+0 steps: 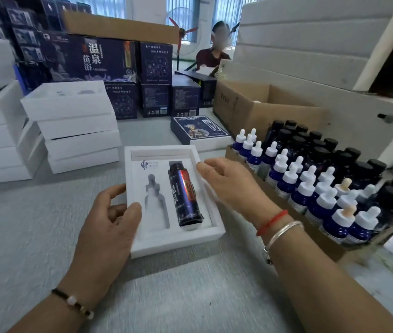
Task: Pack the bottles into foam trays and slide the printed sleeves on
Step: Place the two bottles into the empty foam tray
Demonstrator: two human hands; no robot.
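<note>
Foam tray (211,233) lies on the grey table (34,236), centre. Dark bottle (185,195) sits in its right recess; the dropper-shaped left recess (154,207) is vacant. Left hand (109,217) grips the tray's left edge, thumb on top. Right hand (229,181) hovers over the right rim, fingers relaxed, holding nothing. Dropper bottles (310,186) crowd a cardboard box (246,109) just right. Stacked foam trays (75,126) stand behind left, a sleeved box (200,131) behind.

The foam tray (205,233) looked matt white and faintly grainy; the dark bottle (185,197) in it had a glossy printed label. The dropper bottles (310,188) were shiny blue with smooth white rubbery caps, standing in plain brown cardboard (250,104) on a matt grey table (190,296)
</note>
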